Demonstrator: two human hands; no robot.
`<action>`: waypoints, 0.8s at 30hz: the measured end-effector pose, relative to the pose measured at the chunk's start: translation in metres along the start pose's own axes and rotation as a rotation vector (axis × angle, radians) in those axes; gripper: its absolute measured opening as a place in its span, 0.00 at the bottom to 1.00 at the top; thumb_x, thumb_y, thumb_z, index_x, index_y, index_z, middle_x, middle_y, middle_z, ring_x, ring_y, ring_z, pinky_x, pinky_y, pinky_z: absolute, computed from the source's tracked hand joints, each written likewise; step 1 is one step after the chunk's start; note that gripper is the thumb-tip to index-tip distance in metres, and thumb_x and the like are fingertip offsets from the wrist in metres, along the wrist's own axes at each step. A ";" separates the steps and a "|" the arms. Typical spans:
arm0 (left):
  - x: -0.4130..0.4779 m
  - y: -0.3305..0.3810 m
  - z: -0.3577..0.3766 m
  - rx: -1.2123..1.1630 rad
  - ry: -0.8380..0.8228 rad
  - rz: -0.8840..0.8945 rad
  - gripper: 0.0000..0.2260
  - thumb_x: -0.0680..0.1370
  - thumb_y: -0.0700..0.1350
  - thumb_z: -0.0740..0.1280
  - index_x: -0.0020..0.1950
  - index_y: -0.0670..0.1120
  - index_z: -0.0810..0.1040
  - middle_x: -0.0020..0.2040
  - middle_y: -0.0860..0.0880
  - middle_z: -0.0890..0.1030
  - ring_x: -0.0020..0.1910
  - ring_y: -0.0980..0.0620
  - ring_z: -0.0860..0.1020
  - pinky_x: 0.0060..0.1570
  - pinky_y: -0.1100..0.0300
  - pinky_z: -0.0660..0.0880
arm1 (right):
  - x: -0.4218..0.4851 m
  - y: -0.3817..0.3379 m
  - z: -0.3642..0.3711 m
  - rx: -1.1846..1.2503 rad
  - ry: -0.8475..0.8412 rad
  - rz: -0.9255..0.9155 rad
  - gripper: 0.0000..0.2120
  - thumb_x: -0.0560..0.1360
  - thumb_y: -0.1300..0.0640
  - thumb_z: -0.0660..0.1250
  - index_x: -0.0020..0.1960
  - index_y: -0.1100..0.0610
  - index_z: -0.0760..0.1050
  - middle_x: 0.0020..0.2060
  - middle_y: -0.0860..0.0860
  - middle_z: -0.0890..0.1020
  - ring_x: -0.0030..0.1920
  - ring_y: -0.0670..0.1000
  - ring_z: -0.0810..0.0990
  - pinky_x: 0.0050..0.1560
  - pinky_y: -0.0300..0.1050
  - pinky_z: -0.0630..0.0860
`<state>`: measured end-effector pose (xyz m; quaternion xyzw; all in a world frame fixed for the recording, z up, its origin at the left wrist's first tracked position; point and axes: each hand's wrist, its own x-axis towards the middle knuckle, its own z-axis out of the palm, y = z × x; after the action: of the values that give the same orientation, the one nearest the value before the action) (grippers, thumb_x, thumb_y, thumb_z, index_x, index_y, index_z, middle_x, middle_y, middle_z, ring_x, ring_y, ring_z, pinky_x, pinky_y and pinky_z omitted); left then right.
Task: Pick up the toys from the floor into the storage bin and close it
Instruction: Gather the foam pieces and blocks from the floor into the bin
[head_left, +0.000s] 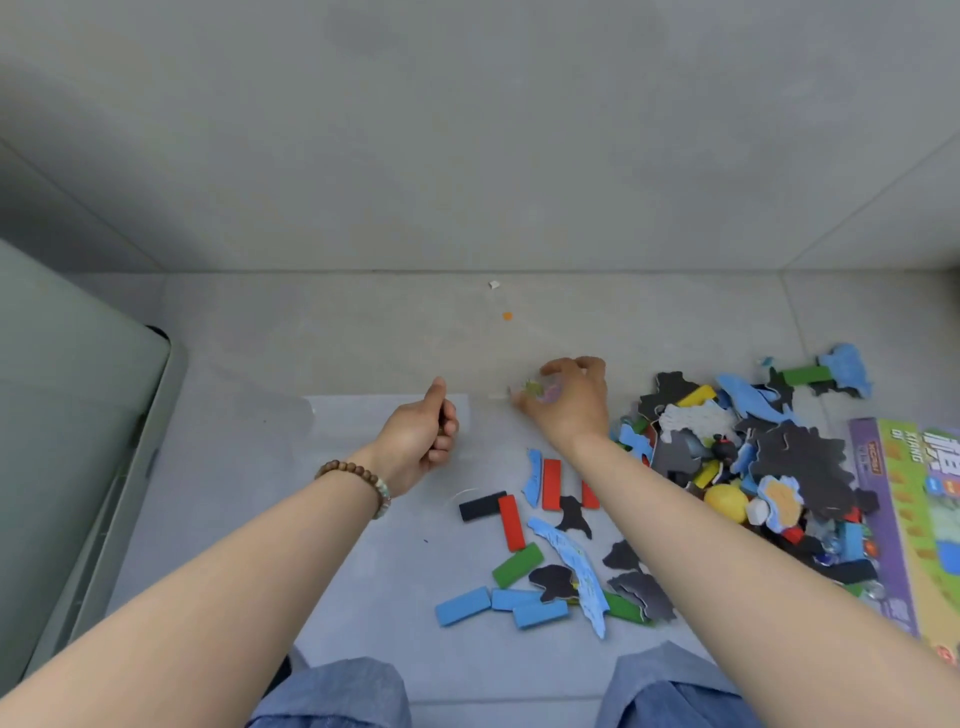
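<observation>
The right hand (569, 402) pinches small shiny toys (535, 389) beside the pile (753, 457), probably to gather them; the left hand (421, 441) is curled, contents unclear.

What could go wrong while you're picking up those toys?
The right hand pinches a small blurry toy with its fingertips; it might slip out. The orange dot and white scrap lie far from the toy pile and could get forgotten.
</observation>
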<state>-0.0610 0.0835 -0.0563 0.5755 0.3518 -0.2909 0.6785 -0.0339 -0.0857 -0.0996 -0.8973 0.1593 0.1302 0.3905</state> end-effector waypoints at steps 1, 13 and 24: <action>-0.002 -0.003 0.000 0.007 0.008 0.001 0.19 0.82 0.55 0.54 0.35 0.46 0.65 0.22 0.53 0.66 0.19 0.57 0.61 0.17 0.68 0.57 | -0.001 -0.002 0.004 0.016 0.030 0.033 0.19 0.69 0.53 0.73 0.57 0.56 0.74 0.63 0.53 0.63 0.62 0.52 0.68 0.55 0.38 0.68; 0.000 -0.013 -0.006 0.049 -0.008 -0.043 0.18 0.81 0.55 0.55 0.36 0.46 0.67 0.28 0.50 0.67 0.22 0.56 0.62 0.19 0.68 0.60 | 0.004 0.009 -0.008 0.051 -0.086 0.011 0.13 0.69 0.58 0.74 0.52 0.56 0.78 0.54 0.55 0.74 0.46 0.48 0.73 0.40 0.33 0.68; -0.004 -0.018 0.002 -0.201 -0.128 -0.152 0.19 0.83 0.52 0.53 0.49 0.39 0.76 0.46 0.44 0.79 0.43 0.48 0.79 0.40 0.59 0.80 | -0.021 -0.008 -0.033 0.486 -0.178 0.073 0.13 0.66 0.65 0.75 0.41 0.51 0.75 0.40 0.49 0.74 0.33 0.45 0.72 0.34 0.32 0.70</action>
<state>-0.0772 0.0783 -0.0628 0.4564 0.3778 -0.3409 0.7299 -0.0467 -0.1010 -0.0646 -0.7559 0.1830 0.1804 0.6022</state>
